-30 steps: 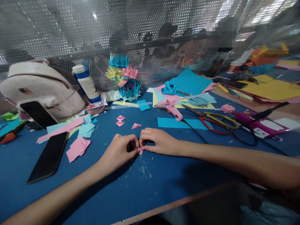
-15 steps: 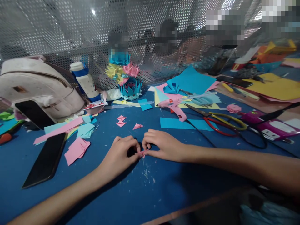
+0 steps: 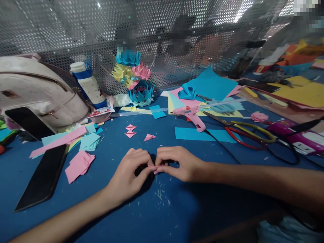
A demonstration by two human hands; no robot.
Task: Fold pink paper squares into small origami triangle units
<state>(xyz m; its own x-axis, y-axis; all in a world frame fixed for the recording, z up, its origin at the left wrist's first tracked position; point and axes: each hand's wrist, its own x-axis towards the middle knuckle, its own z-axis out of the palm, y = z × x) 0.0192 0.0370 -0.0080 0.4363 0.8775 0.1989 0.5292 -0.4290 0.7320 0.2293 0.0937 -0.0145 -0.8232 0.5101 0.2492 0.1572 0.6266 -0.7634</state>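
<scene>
The table (image 3: 101,216) carries one pink glue gun (image 3: 188,114), two pairs of scissors (image 3: 249,130), one bottle (image 3: 88,84), one backpack (image 3: 35,91) and one pink rosette (image 3: 259,117). Three folded pink pieces (image 3: 150,137) and one held pink piece (image 3: 155,171) show. There are two phones (image 3: 42,179), perhaps three, the far right being dim.
</scene>
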